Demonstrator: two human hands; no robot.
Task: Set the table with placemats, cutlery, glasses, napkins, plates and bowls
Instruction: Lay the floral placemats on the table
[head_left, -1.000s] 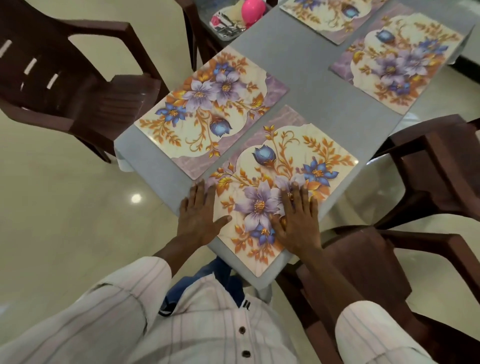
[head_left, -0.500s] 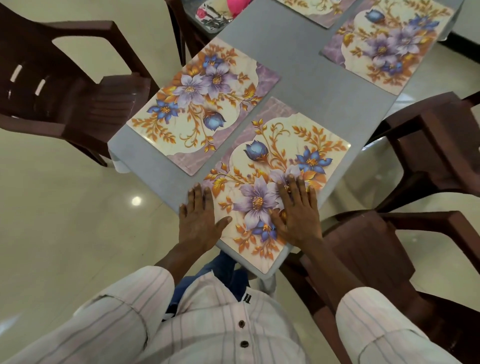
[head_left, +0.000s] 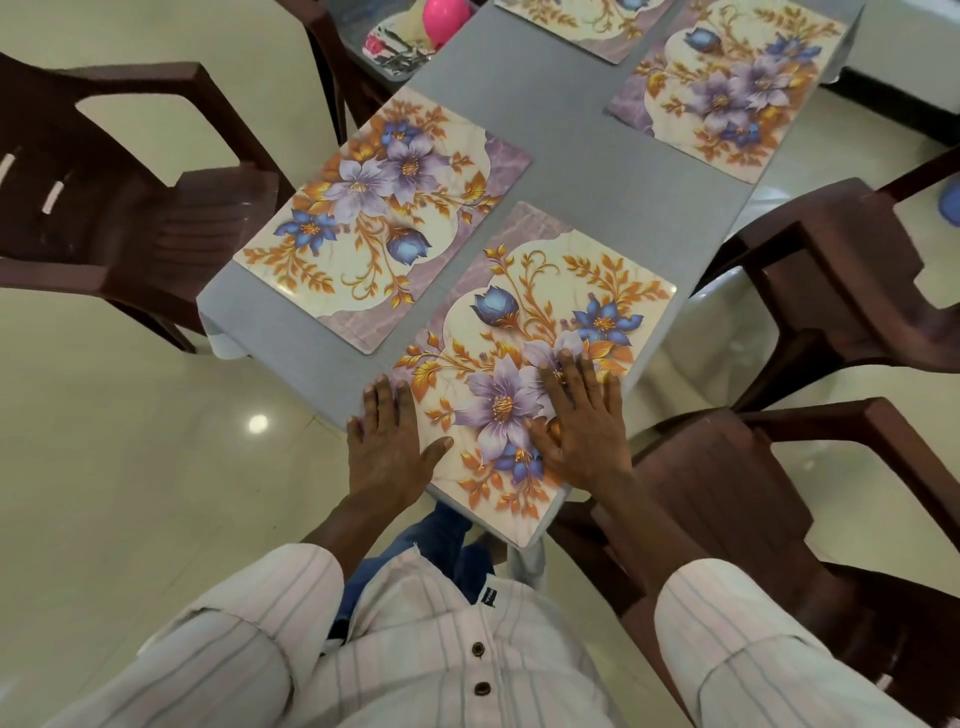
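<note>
Near placemat (head_left: 540, 332), floral print, lies flat at the near corner of the table (head_left: 571, 171); its own near corner reaches the table's edge. R hand (head_left: 584, 421) is palm down on it, fingers straight & close together over the purple flowers, gripping nothing. L hand (head_left: 387, 441) is also flat & released. Its thumb is on the mat's left edge, the other fingers on bare grey table top just beside it.

2nd placemat (head_left: 384, 218) lies along the table's left side, near the 1st but apart, w/ a grey strip btw them. 3rd placemat (head_left: 727, 88) is on the table's right side, farther up. 4th placemat (head_left: 587, 26) is at the table's far end, cut off by the frame.

Past the table's far-left edge sits a pink round obj (head_left: 444, 21) by a patterned item (head_left: 395, 44); can't tell what either is. Brown plastic chairs stand round the table: left chair (head_left: 104, 208) off its left side, near right chair (head_left: 727, 493) & far right chair (head_left: 841, 275) off its right.
</note>
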